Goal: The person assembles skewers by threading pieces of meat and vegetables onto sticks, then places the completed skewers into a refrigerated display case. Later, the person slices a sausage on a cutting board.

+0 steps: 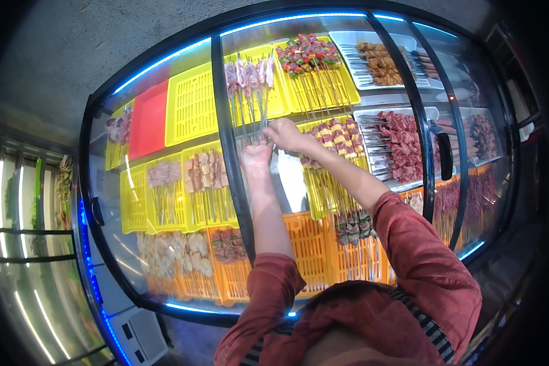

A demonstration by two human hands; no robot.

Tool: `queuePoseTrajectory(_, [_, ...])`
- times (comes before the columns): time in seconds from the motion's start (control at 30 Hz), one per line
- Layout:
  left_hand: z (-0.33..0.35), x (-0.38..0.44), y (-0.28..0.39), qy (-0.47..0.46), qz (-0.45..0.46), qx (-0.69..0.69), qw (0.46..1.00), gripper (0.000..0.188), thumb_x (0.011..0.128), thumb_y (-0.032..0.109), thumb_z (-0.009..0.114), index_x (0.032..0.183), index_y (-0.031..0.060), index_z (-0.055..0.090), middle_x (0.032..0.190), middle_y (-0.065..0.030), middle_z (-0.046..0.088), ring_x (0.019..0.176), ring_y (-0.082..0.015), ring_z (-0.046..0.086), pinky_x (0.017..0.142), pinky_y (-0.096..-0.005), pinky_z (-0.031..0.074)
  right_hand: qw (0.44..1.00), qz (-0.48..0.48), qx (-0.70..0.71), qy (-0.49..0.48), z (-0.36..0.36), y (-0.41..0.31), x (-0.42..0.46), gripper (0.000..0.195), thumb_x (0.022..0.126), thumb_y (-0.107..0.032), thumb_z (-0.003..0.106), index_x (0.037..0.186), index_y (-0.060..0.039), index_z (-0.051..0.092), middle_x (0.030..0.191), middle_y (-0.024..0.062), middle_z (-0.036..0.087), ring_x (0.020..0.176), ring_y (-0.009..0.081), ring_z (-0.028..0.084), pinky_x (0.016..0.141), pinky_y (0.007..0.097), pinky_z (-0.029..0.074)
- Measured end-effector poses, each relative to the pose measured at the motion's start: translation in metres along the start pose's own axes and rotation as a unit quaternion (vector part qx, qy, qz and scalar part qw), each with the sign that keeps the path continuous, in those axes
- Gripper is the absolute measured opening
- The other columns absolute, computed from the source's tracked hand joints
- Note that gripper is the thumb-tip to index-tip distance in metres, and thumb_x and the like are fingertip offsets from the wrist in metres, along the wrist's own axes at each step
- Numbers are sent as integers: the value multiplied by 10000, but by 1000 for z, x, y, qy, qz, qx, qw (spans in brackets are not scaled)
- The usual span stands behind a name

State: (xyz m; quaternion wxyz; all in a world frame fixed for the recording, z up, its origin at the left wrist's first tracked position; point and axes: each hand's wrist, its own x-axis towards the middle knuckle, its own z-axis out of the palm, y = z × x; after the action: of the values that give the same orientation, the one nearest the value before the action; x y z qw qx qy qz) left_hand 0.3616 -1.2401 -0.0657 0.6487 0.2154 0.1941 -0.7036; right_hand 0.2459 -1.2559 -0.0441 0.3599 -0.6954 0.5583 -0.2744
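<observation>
Both my hands reach through the open section of a glass-lidded display case. Light pink meat skewers lie in a yellow slotted tray at the back, their thin metal shafts pointing toward me. My left hand, palm turned up, has its fingers curled at the lower ends of these shafts. From the right, my right hand meets it, with fingertips pinched on the same ends. Exactly how many shafts each hand holds is hard to see. Close to my right forearm is a yellow tray of skewers with meat and yellow chunks.
Black frame bars flank the opening. Vegetable-and-meat skewers lie behind, red meat skewers in a white tray to the right. An orange basket sits near me. Under the left glass are a red tray and more yellow trays.
</observation>
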Motion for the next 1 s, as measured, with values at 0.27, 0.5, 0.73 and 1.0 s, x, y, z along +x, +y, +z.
queuePoseTrajectory(0.27, [-3, 6, -8, 28, -14, 8, 999, 722, 728, 557, 445, 1278, 199, 145, 1262, -159, 171, 1122, -329, 281, 933, -545, 209, 972, 167, 165, -4, 0, 4, 39, 252, 801, -139, 495, 706, 94, 472, 475, 135, 498, 368, 199, 528, 296, 293, 418])
queuePoseTrajectory(0.5, [-1, 5, -6, -10, 9, 31, 999, 713, 741, 567, 400, 1278, 157, 171, 1268, -156, 221, 1185, -318, 244, 949, -514, 207, 965, 147, 216, 29, 12, 13, 55, 275, 742, -119, 550, 874, 110, 472, 537, 134, 514, 355, 150, 469, 293, 281, 333])
queuePoseTrajectory(0.73, [13, 11, -7, -36, 13, 66, 997, 765, 732, 613, 358, 1293, 120, 189, 1288, -163, 222, 1211, -288, 210, 965, -527, 153, 997, 71, -10, 35, 2, 19, 60, 269, 700, -111, 579, 837, 101, 486, 596, 172, 533, 457, 213, 518, 392, 315, 392])
queuePoseTrajectory(1.0, [11, 8, -15, 14, -3, 54, 998, 887, 733, 619, 382, 1316, 81, -15, 1361, -145, -57, 1267, -258, 31, 1001, -463, 65, 957, 176, 225, 46, 0, 27, 70, 97, 654, -9, 528, 654, 59, 458, 508, 155, 502, 355, 181, 477, 289, 329, 345])
